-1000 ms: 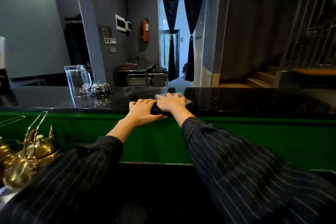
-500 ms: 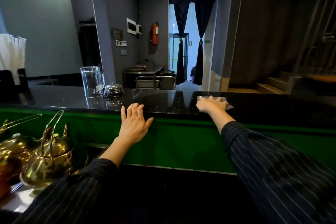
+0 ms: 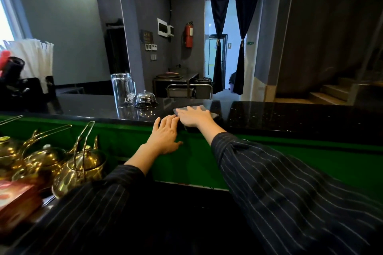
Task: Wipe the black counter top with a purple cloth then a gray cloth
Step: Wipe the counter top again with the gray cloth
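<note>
The black counter top [image 3: 290, 116] runs across the view, glossy and speckled. A gray cloth [image 3: 200, 108] lies flat on it near the front edge. My right hand [image 3: 193, 117] presses down on the cloth with the palm flat, covering most of it. My left hand [image 3: 164, 136] sits just left of it, fingers apart, fingertips at the counter's edge and palm against the green front panel [image 3: 310, 157]. It holds nothing. No purple cloth is in view.
An upturned clear glass jug [image 3: 123, 90] and a chrome call bell [image 3: 145, 99] stand on the counter left of my hands. Brass kettles [image 3: 80, 165] and a red box [image 3: 16, 198] sit on the lower shelf at the left.
My right hand slid the cloth out to the right, then back left beside my left hand. My left hand slipped down from the counter top toward the green front.
</note>
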Tool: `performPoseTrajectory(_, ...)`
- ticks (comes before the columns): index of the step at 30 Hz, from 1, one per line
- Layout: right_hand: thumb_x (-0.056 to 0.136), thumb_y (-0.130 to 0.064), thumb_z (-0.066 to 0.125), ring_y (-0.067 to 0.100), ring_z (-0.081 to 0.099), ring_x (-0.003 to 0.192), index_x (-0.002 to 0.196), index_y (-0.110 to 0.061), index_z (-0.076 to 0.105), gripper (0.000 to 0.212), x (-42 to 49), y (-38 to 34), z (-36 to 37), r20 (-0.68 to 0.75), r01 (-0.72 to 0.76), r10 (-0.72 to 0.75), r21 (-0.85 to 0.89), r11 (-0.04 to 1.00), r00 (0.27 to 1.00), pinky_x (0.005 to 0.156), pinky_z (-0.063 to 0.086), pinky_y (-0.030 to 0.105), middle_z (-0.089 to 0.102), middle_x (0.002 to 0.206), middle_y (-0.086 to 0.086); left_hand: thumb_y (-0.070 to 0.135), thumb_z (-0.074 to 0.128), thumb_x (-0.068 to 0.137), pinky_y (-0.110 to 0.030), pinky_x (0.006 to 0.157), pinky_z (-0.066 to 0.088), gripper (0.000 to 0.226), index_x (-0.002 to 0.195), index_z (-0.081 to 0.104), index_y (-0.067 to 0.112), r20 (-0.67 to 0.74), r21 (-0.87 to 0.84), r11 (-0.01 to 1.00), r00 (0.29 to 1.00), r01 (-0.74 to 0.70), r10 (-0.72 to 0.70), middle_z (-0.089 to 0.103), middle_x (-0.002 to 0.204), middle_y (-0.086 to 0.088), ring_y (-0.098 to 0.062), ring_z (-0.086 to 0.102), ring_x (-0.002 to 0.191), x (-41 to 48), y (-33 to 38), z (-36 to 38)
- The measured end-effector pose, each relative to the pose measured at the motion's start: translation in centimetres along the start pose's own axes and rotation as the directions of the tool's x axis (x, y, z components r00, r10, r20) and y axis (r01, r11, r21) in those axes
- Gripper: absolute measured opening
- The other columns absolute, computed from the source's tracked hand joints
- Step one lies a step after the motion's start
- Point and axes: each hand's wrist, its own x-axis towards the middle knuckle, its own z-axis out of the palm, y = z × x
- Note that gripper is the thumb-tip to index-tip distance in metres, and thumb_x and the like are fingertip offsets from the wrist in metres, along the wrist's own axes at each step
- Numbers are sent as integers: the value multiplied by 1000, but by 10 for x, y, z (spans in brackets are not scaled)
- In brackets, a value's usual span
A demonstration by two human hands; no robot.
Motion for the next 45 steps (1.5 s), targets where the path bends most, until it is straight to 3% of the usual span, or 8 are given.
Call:
performPoseTrajectory(3,105,-43,17,35,2,151,154,-42,9,50,-11,17,2,33,34,-36,42,999,999,114,5,63,3,165,0,35,61,82,-42,120,0,91,150,3,20,-30,66,996,997,-64,66,12,159,-1,-19,7,148,-12,-24,-2)
performPoseTrajectory(7,104,-46,14,33,0,151,153,-47,6,50,-9,40,2,33,5,-8,70,998,999,116,1,60,0,165,-3,33,61,83,-49,115,-8,96,150,-6,20,-94,36,999,995,35,-31,-2,160,-1,-19,-12,147,-31,-45,10)
performPoseTrajectory(13,102,-45,18,38,1,150,152,-48,9,51,13,18,1,10,-69,69,32,997,998,116,3,59,0,165,1,26,63,80,-50,115,-9,111,144,-27,14,17,25,999,999,43,-43,-31,154,-6,-23,-30,141,-28,-37,8)
performPoseTrajectory(18,102,-52,16,34,-1,151,152,-49,12,50,30,-27,0,31,106,-107,38,994,994,115,0,61,2,165,-2,6,53,73,-52,118,-7,108,144,-28,12,84,-11,1000,996,28,-27,-35,151,-5,-23,-30,140,-28,-39,-3)
performPoseTrajectory(33,104,-44,22,24,-1,152,153,-44,15,49,2,-15,0,57,303,-305,45,952,951,117,2,60,3,165,-8,10,55,73,-45,120,-2,106,146,-22,8,34,-53,996,997,65,-63,-25,156,-10,-25,-24,144,-41,-30,-2)
performPoseTrajectory(36,104,-47,19,24,-2,152,151,-48,16,48,17,-14,-5,63,280,-284,69,957,957,116,-2,60,2,165,-9,32,54,75,-45,119,-8,97,150,-1,5,-51,55,998,998,44,-41,0,160,-12,-24,-3,148,-33,-31,-5)
performPoseTrajectory(39,104,-48,18,27,-2,152,151,-50,15,47,33,-14,-7,71,232,-236,69,970,969,115,-3,60,2,165,-7,58,29,70,-44,118,-9,90,146,32,10,-139,-65,997,989,35,-44,36,151,-9,-21,26,144,-21,-35,-19)
performPoseTrajectory(45,102,-50,29,28,0,152,156,-34,13,58,77,-10,-3,58,156,-160,71,985,985,116,1,60,6,165,-4,43,24,97,-42,118,-3,57,143,38,12,-121,-245,969,991,23,-54,37,151,-4,-22,20,145,23,-22,-29)
